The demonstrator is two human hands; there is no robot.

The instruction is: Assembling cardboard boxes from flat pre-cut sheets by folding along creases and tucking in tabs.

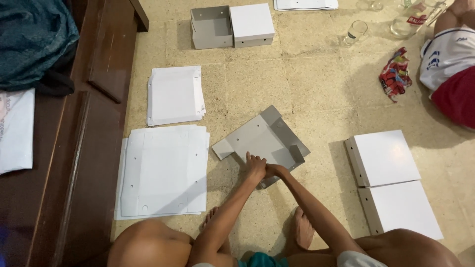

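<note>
A grey flat cardboard box blank (pixel 260 138) lies on the tiled floor in front of me, its flaps partly folded up. My left hand (pixel 256 165) presses on its near edge with the fingers spread. My right hand (pixel 275 171) sits right beside it, fingers curled on a raised flap at the blank's near right side. The two hands touch each other.
A stack of large white blanks (pixel 163 170) and a smaller stack (pixel 175 95) lie left. Two finished white boxes (pixel 386 158) (pixel 405 207) sit right. An open grey box (pixel 212 27) and white lid (pixel 252 23) stand far. A glass (pixel 356 32), a bottle (pixel 413 20), a crumpled red cloth (pixel 396 74), another person's leg (pixel 452 74), and a wooden bench (pixel 94 123) are nearby.
</note>
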